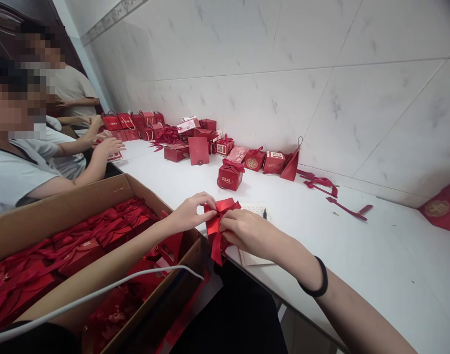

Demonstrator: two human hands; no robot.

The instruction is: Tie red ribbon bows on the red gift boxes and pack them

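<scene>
Cardboard box [63,211] at the far left brims with flat red pieces and ribbons, and the left hand [190,212] reaches over its corner to pinch the top of a small red gift box [214,227]. That glossy gift box, its red ribbon [216,248] trailing down below, sits at the near edge of the white surface [376,255], clamped between both hands. Right hand [247,232] grips its right side, fingers closed on it.

Both hands, left hand [190,212] and right hand [247,231], pinch a red ribboned box [216,223]; cardboard carton [99,196] beside.
</scene>
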